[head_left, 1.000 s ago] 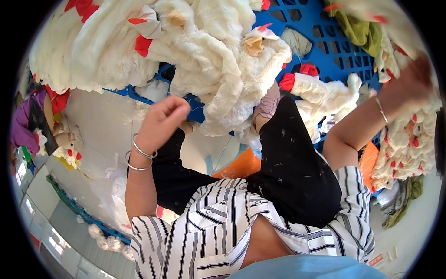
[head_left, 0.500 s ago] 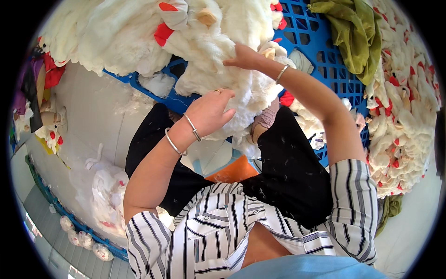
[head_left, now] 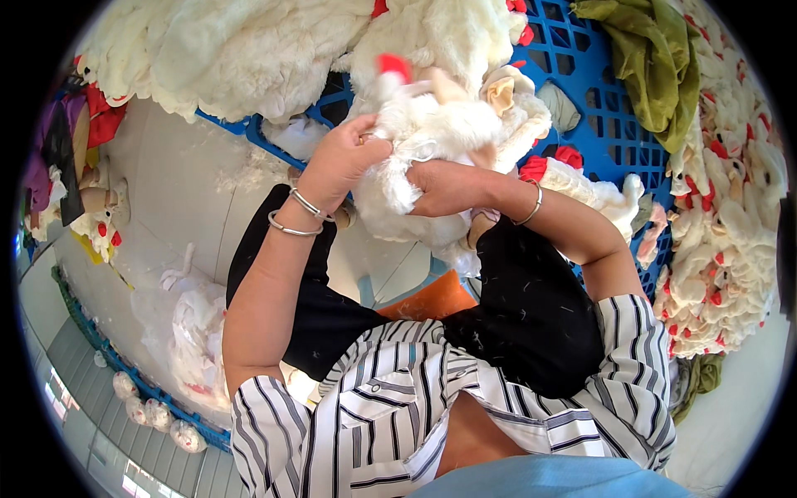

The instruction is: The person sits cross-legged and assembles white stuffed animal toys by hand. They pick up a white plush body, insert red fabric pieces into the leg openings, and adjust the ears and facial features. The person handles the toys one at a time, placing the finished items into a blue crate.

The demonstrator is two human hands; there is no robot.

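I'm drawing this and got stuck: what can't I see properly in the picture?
In the head view:
Right hand: finger ends partly hidden by the white furry fabric piece.
Red fabric tip above the left hand: smeared by motion blur.
Crumpled olive-green cloth: cut off by the top edge.
Heaped white-and-red plush pieces at right: too small to count.

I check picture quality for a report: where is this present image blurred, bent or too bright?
Head view, top centre: the red tip is smeared, the left hand sharper; head view, rim: the blue strip bends, corners turn black; head view, lower left: bright patches look washed out.
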